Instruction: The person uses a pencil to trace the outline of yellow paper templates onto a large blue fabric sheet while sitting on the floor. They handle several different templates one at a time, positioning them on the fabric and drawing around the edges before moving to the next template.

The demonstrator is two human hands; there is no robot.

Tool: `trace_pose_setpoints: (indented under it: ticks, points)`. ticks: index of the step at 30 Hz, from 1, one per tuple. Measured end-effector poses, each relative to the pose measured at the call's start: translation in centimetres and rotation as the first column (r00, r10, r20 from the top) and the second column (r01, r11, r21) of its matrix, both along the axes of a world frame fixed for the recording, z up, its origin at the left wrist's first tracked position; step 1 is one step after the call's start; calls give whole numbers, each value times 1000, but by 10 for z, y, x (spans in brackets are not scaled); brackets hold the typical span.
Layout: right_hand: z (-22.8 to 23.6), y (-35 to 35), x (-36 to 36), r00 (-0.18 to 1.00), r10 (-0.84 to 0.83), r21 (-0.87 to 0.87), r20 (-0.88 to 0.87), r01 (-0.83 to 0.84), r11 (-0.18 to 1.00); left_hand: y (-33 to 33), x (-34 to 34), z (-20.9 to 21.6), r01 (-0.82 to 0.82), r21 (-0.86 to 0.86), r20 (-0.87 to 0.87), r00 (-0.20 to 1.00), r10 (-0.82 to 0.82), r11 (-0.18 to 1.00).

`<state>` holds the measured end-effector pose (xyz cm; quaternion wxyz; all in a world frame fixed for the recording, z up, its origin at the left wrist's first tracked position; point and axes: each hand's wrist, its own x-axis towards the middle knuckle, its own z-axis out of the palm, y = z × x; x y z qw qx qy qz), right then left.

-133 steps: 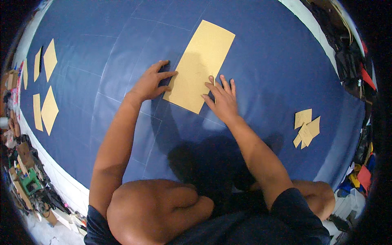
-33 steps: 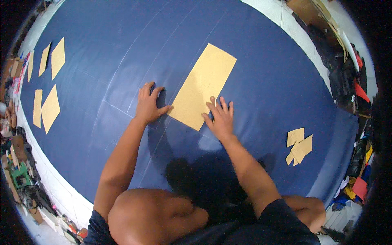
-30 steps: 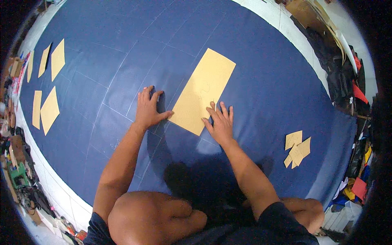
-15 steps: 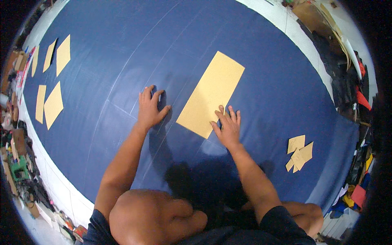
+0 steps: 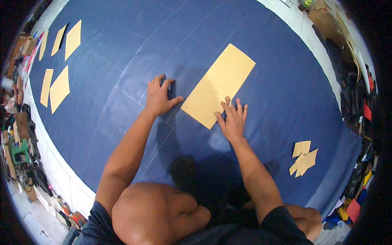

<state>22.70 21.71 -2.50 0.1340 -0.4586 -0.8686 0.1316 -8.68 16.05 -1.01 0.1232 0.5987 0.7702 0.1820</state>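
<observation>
A large yellow card rectangle [image 5: 220, 83] lies slanted on dark blue fabric [image 5: 122, 134], with faint marks on its surface. My left hand [image 5: 160, 98] rests on the fabric to the left of the card, fingers spread, the thumb tip close to the card's left corner. At the card's lower right edge is my right hand [image 5: 234, 120], fingertips over the edge. Between its thumb and fingers I hold a thin pale stick, like a pencil, partly hidden by the fingers.
Chalk-like lines cross the fabric. Several yellow card pieces [image 5: 60, 90] lie at the far left, and a small overlapping pile of card pieces [image 5: 302, 162] lies at the right. Clutter with a green object [image 5: 19, 151] borders the left; dark bags [image 5: 332, 65] stand at the right.
The whole view has shifted, so the fabric and cards sit higher and farther right in the picture. My left thumb has come closer to the card's left corner. The right hand has hardly moved.
</observation>
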Motion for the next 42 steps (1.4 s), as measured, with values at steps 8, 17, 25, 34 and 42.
trace_pose_setpoints:
  ticks: [8,17,25,34,42]
  points:
    - [2,0,-7,1000,3,2,-9,-3,1000,2,4,1,2,-44,-49,999,-4,999]
    - [1,-1,-8,1000,-7,-1,-4,7,1000,2,1,2,-7,-67,-38,999,5,998]
    - [-2,-1,-8,999,-6,-1,-44,6,1000,3,-1,4,-11,-82,-21,1000,10,997]
    - [-2,0,-8,1000,-8,-33,-28,8,999,5,-1,8,-18,-120,2,1000,18,993]
    - [-4,1,-9,1000,0,1,5,0,1000,3,-4,3,12,-36,17,1000,-12,999]
